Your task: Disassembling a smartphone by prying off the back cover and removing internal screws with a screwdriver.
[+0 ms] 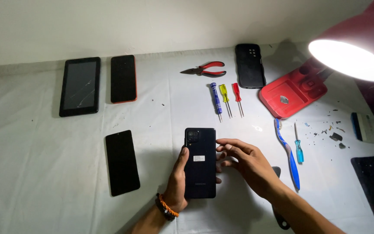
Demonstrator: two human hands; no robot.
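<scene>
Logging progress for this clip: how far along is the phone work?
Done: screwdrivers, pliers and toothbrush are laid out under the lamp. In hand: the left hand holds the dark phone back-side up, right hand at its edge. Left: the back cover looks closed; no opening shows.

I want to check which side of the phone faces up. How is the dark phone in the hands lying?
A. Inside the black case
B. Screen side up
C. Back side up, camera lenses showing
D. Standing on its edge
C: the dark phone shows its camera cluster and a small white sticker on top, with the left hand gripping its edge and the right hand at the other side.
</scene>
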